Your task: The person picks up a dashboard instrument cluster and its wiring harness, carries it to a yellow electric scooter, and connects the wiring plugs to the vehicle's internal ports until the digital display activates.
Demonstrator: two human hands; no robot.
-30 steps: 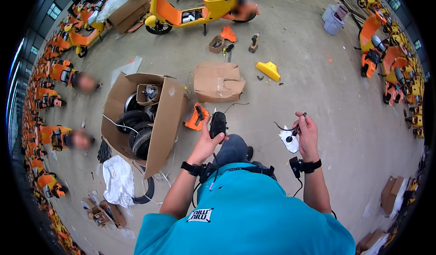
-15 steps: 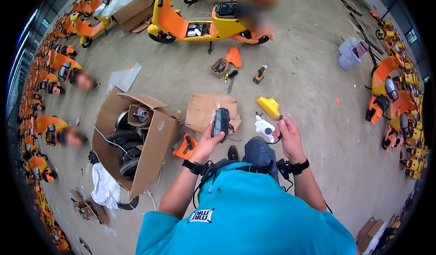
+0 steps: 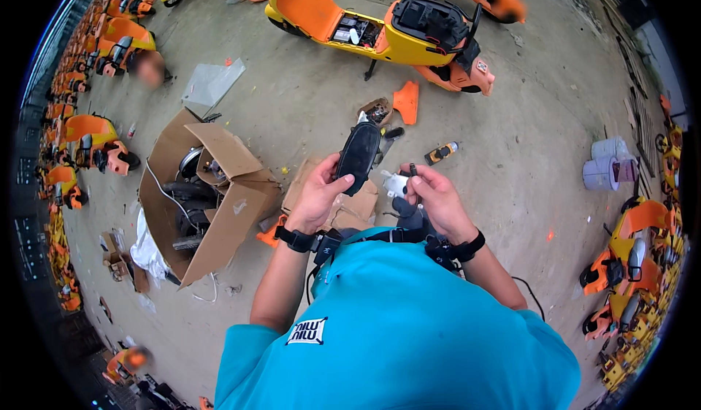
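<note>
My left hand [image 3: 318,197] grips a black, elongated oval part [image 3: 359,153] with rounded ends, thumb across its lower end. It looks like a scooter's display unit, though its exact kind is unclear. My right hand [image 3: 439,202] pinches a small black cable connector [image 3: 413,170] between thumb and fingers, a short way to the right of the oval part and apart from it. Just left of the right fingers shows a white moulded part [image 3: 395,184], partly hidden by them. Flattened cardboard [image 3: 355,209] lies on the floor below my hands.
An open carton [image 3: 241,216] of wheels and parts stands at the left. Ahead is a yellow and orange scooter [image 3: 350,41]. A cordless drill [image 3: 441,153], an orange panel [image 3: 406,103] and a small box of hardware [image 3: 376,110] lie on the floor. Buckets [image 3: 600,173] stand at the right.
The view has turned and shifted. My left hand has raised and tilted the black oval part, showing its plain dark face. My right hand has come closer to it with the connector.
</note>
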